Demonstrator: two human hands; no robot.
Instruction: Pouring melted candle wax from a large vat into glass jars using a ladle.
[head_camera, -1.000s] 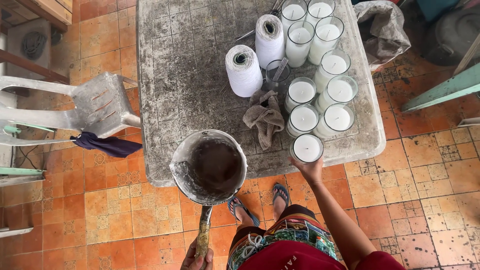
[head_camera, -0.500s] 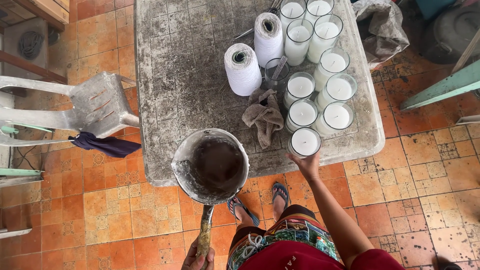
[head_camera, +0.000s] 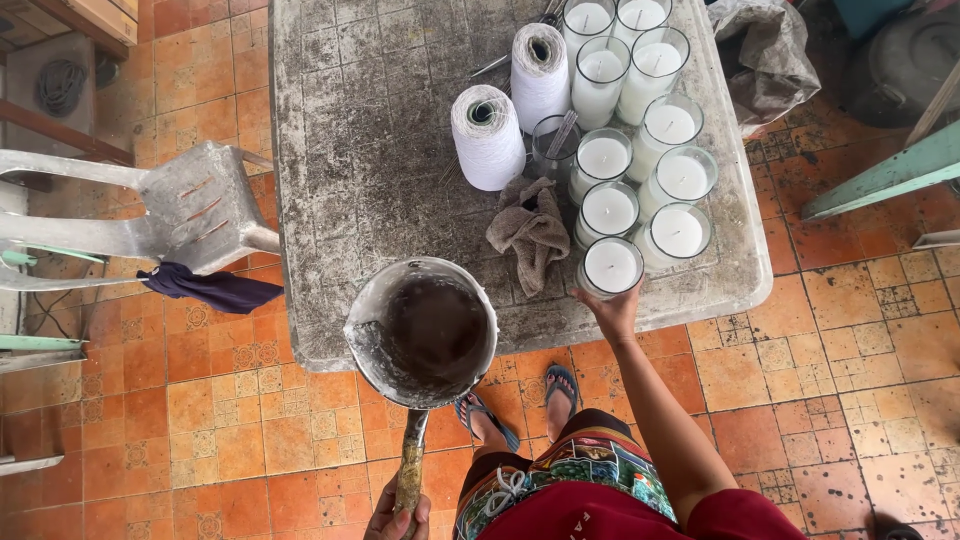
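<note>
Head view shows the right hand (head_camera: 612, 312) stretched forward grasping the nearest glass candle (head_camera: 611, 266) at the table (head_camera: 350, 150) edge, one of eleven there beside two thread spools (head_camera: 488, 135), while the left hand (head_camera: 398, 515) grips the pan (head_camera: 422, 332) handle.

The table (head_camera: 380, 150) is rough, mottled stone or concrete perhaps, the pot (head_camera: 420, 335) dull crusted metal, the jar (head_camera: 611, 268) clear glass.
</note>
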